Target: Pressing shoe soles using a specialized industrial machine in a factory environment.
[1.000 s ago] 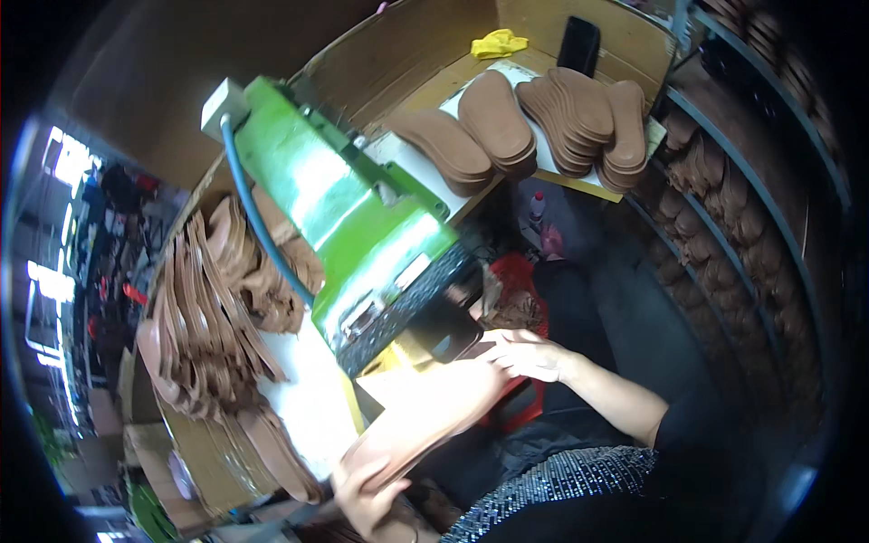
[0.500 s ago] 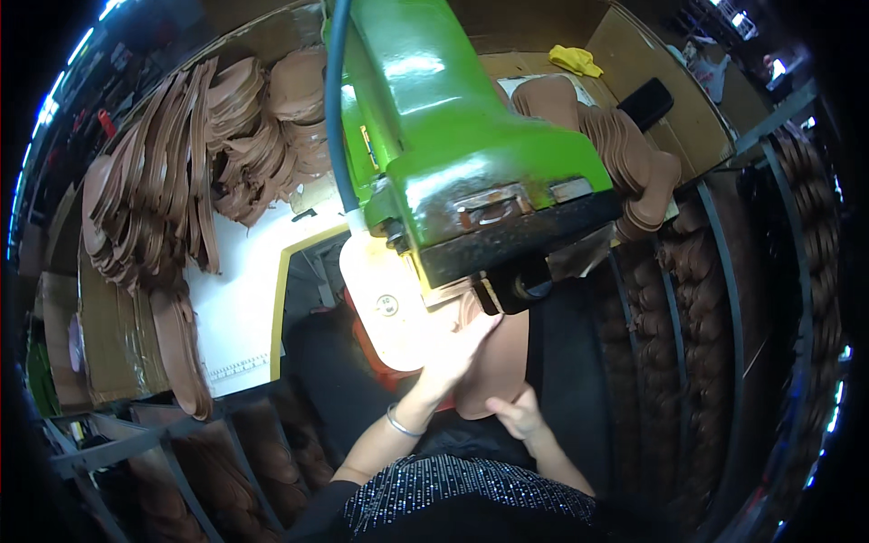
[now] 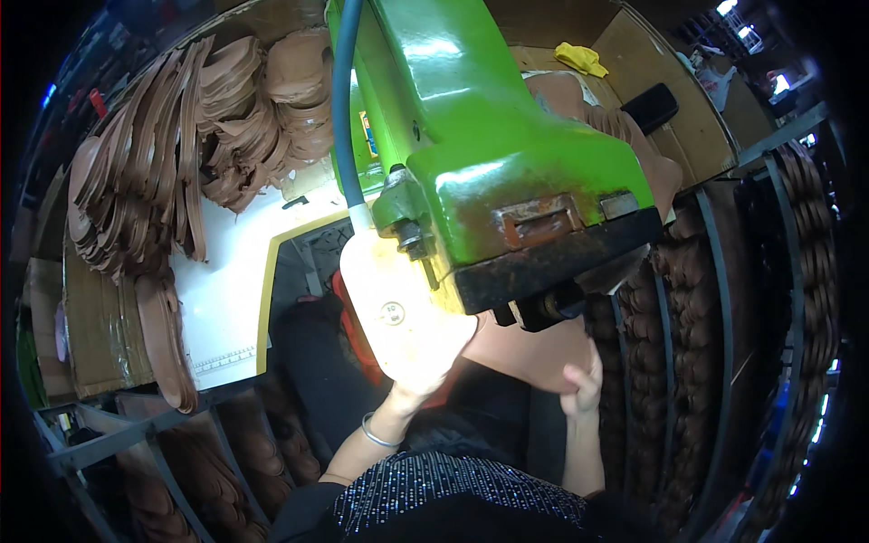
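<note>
A crumpled yellow cloth (image 3: pixel 581 59) is lying inside an open cardboard box (image 3: pixel 701 118) at the upper right, and a flat black case (image 3: pixel 650 108) is resting near it. Just outside the box, a pale plastic bag (image 3: pixel 718 88) is sitting in a heap. A grey metal rack (image 3: pixel 783 140) is standing along the right side. At the left, a taped cardboard panel (image 3: pixel 109 335) is standing by the white table (image 3: pixel 222 299), whose inner edge is showing a yellow strip (image 3: pixel 266 303).
</note>
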`<state>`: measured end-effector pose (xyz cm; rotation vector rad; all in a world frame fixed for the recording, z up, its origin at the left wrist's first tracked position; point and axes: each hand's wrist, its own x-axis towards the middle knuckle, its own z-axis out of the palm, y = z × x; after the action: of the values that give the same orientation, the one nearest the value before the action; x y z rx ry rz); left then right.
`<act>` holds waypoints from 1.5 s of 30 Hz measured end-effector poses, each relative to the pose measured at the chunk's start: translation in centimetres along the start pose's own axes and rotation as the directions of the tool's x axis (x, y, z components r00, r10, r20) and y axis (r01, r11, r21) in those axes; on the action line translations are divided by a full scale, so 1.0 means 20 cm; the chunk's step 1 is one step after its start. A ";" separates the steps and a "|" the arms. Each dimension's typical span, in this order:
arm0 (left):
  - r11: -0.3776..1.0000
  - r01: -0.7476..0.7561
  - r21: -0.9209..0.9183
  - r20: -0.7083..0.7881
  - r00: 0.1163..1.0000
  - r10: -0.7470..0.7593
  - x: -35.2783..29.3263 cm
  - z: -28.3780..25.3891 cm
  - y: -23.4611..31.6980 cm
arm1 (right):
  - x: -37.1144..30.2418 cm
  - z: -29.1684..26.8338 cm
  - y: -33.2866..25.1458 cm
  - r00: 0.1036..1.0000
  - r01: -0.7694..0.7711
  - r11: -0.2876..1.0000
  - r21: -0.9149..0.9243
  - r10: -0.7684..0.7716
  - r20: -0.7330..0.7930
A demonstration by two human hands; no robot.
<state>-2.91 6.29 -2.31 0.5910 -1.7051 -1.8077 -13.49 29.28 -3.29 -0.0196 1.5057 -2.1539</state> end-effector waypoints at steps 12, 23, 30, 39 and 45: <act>0.975 0.074 -0.212 -0.125 0.987 -0.102 -0.01 -0.25 0.04 | 0.35 0.26 -0.16 0.974 0.064 0.994 -0.088 -0.043 0.223; 0.861 0.288 -0.418 -0.101 0.928 -0.360 -0.28 -0.62 -0.07 | 0.34 0.53 0.01 0.902 0.020 0.982 -0.185 0.062 0.426; 0.938 0.346 0.004 0.361 0.874 -0.324 -0.23 -0.48 0.01 | 0.41 0.66 0.03 0.858 0.140 0.956 -0.259 0.013 0.513; 0.979 0.135 -0.149 0.247 0.964 -0.095 0.03 -0.10 -0.11 | 0.10 0.47 0.18 0.902 0.202 0.886 -0.418 -0.003 0.431; 0.993 0.032 -0.112 0.056 0.998 -0.026 -0.04 -0.03 0.02 | -0.19 -0.10 0.19 0.860 -0.235 0.820 -0.521 0.425 0.282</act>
<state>-1.92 6.42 -2.00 0.5256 -1.6240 -1.9425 -9.24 31.69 -6.42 -0.3073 1.6078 -1.3626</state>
